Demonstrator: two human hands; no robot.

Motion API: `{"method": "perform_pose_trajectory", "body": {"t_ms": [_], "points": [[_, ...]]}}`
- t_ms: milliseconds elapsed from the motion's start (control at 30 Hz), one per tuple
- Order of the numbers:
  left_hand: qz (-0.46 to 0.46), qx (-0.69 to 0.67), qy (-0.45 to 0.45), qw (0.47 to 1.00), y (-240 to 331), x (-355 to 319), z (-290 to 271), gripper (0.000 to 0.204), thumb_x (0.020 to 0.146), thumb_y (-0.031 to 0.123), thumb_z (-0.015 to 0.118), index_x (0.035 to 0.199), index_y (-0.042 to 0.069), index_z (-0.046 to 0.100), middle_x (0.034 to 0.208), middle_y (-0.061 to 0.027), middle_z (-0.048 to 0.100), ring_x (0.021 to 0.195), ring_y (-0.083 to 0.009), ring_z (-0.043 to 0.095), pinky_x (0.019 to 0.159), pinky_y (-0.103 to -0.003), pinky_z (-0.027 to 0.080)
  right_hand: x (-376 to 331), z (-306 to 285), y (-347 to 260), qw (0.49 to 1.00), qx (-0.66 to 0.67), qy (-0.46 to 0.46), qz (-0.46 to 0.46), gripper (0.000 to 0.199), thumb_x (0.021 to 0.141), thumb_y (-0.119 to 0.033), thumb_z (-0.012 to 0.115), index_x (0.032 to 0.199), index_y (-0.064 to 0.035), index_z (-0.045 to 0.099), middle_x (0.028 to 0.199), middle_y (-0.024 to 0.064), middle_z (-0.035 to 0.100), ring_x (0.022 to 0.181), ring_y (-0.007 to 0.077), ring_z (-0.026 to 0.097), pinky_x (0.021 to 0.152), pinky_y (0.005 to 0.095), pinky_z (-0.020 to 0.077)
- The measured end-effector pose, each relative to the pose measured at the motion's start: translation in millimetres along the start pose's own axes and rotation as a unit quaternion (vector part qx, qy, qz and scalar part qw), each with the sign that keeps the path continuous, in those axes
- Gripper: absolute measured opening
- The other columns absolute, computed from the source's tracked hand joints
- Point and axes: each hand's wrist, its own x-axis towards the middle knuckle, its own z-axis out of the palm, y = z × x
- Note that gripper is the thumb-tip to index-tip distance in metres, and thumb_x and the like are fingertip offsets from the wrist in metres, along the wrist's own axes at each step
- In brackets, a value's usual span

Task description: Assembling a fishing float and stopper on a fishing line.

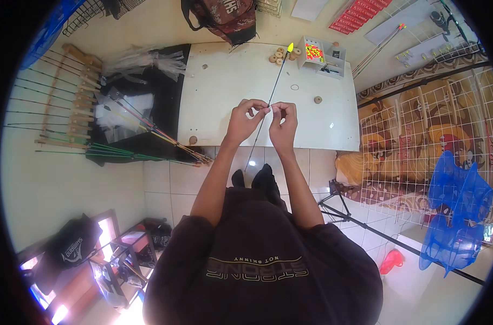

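A thin dark rod (279,71) with a bright yellow teardrop-shaped tip (291,47) slants across the front of the white table (230,81). Its lower end reaches past the table edge, over the floor. My left hand (246,120) pinches the rod near its middle between thumb and fingertips. Close against it, my right hand (284,123) is closed in a pinch beside the rod. Whatever lies between those right fingertips is too small to make out.
Wooden rings (273,58) lie near a white compartment box (333,64) holding colourful beads. At left, several thin rods rest on a wooden rack (83,97) and on black cloth beside plastic bags (149,60). A white wire grid (420,141) and blue nets (456,211) stand right.
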Motion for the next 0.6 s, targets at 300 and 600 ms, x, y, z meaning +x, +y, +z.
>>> {"method": "perform_pose_trajectory", "body": {"t_ms": [300, 600], "points": [[0.002, 0.0, 0.0, 1.0, -2.1, 0.6, 3.4, 0.015, 0.08, 0.008, 0.068, 0.095, 0.006, 0.067, 0.088, -0.0046, 0.066, 0.081, -0.0119, 0.057, 0.066, -0.024, 0.043, 1.0, -3.2, 11.8, 0.991, 0.099, -0.043, 0.08, 0.006, 0.092, -0.007, 0.052, 0.091, -0.0015, 0.055, 0.088, 0.0065, 0.055, 0.079, 0.0134, 0.056, 0.07, 0.0272, 0.045], [0.016, 0.01, 0.017, 1.0, -2.0, 0.8, 1.2, 0.016, 0.078, 0.009, 0.07, 0.093, 0.007, 0.068, 0.087, -0.0034, 0.066, 0.077, -0.0123, 0.054, 0.066, -0.025, 0.044, 2.3, -4.6, 11.3, 0.987, 0.133, -0.053, 0.08, 0.008, 0.09, -0.008, 0.057, 0.096, -0.0021, 0.058, 0.087, 0.005, 0.058, 0.079, 0.012, 0.057, 0.07, 0.0256, 0.0453]]}}
